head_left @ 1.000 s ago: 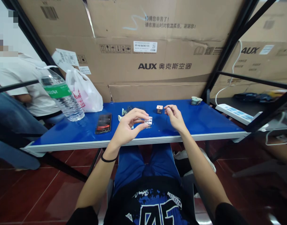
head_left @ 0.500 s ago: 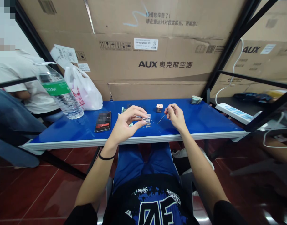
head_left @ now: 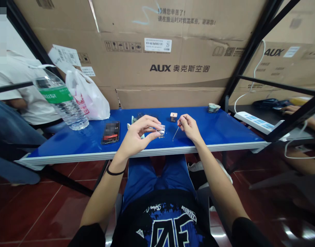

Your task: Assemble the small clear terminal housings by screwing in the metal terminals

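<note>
My left hand (head_left: 142,135) pinches a small clear and silvery block (head_left: 161,129) between thumb and fingers, just above the blue table (head_left: 224,132). What exactly the block is, I cannot make out. To its right, my right hand (head_left: 188,127) is closed around the reddish handle of a thin screwdriver (head_left: 176,133). The shaft slants down and left, its tip close to the tabletop and apart from the block. Tiny loose bits lie beneath the block. Behind the hands stands a small square box (head_left: 173,117), pale on top.
A phone (head_left: 111,132), a large water bottle (head_left: 60,99) and a white plastic bag (head_left: 87,96) are on the left. A small packet (head_left: 213,108) lies at the back right. Behind the table rises a cardboard carton (head_left: 131,72). A power strip (head_left: 255,121) sits right, near another person's hand.
The screwdriver has turned steeper, its tip now pointing more downward, and my right hand has shifted slightly left. My left hand keeps its pinch on the block. The whole view has shifted a little.
</note>
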The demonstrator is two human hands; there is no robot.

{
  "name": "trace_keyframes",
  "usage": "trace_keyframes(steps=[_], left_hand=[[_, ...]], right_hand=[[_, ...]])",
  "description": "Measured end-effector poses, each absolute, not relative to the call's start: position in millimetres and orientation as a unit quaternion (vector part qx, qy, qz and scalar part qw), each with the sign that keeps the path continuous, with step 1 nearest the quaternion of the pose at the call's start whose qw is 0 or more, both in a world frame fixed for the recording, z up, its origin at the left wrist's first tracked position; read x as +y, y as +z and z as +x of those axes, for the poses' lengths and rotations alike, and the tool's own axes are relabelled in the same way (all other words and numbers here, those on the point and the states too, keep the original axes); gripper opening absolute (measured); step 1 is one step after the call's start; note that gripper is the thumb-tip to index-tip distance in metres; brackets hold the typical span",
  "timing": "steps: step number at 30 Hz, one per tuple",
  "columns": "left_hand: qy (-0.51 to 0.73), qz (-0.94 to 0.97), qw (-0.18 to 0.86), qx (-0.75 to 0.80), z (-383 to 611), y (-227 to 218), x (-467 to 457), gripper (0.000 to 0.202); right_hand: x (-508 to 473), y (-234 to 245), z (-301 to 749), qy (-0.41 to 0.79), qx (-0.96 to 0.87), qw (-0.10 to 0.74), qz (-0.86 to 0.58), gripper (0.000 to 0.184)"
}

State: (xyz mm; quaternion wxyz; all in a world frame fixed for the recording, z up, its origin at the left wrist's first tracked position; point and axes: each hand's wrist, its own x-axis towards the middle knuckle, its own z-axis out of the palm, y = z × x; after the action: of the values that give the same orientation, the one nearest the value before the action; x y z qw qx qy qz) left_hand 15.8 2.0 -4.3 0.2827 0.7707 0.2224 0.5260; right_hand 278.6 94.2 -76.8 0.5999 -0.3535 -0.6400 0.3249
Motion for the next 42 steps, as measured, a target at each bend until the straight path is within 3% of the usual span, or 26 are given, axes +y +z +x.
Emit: trace_keyframes(steps=[12, 18, 32, 42], left_hand=[[0.524, 0.774, 0.277, 0.226, 16, -5, 3, 0.012], [0.525, 0.773, 0.276, 0.226, 16, -5, 3, 0.011], [0.497, 0.781, 0.286, 0.247, 32, -14, 6, 0.012], [0.511, 0.775, 0.295, 0.225, 34, -14, 3, 0.012]], right_hand=[[90, -74, 277, 0.331, -0.644, 0.594, -0.35, 0.051], [84, -63, 275, 0.319, -0.615, 0.643, -0.328, 0.049], [14, -15, 263, 0.086, -0.562, 0.78, -0.263, 0.034], [-11, -16, 254, 0.045, -0.595, 0.766, -0.237, 0.033]])
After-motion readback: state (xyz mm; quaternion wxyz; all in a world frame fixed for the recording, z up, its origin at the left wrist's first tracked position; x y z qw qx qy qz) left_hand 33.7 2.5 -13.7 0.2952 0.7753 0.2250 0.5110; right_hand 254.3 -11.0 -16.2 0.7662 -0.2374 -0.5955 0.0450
